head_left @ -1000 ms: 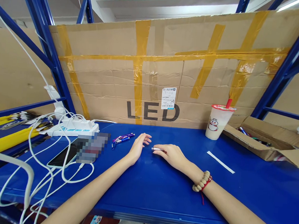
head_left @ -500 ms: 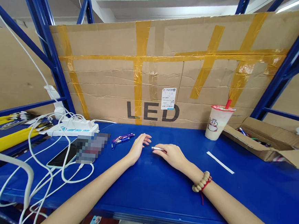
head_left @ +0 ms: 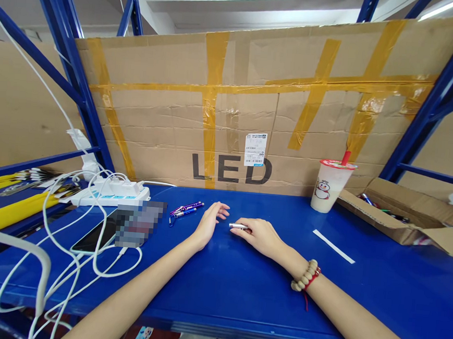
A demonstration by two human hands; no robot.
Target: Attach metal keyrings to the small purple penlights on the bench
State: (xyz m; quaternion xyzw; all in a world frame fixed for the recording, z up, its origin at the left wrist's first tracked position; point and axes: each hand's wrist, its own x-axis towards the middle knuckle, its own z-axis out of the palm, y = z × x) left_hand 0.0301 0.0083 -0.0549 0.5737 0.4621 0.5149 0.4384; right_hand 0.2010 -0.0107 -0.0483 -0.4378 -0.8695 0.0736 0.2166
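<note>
My right hand [head_left: 260, 236] is closed around a slim silver pen-like object [head_left: 238, 226], whose end sticks out to the left between thumb and fingers. The rest of it is hidden in the palm. My left hand [head_left: 208, 224] rests on its edge on the blue tabletop [head_left: 217, 289], fingers stretched out and holding nothing. A short gap separates it from the silver tip. Just left of that hand lie a purple metallic pen-like object [head_left: 187, 207] and a blue one [head_left: 184, 214], side by side.
A white power strip [head_left: 110, 192] with tangled cables and a phone [head_left: 98, 236] lie at left. To the right are a white paper strip [head_left: 333, 246], a drink cup [head_left: 329, 188] with a red straw, and an open cardboard box [head_left: 387, 224] holding pens. Taped cardboard [head_left: 155, 122] stands behind.
The silver object has turned very slightly in my right hand. Both hands otherwise stay in the same place.
</note>
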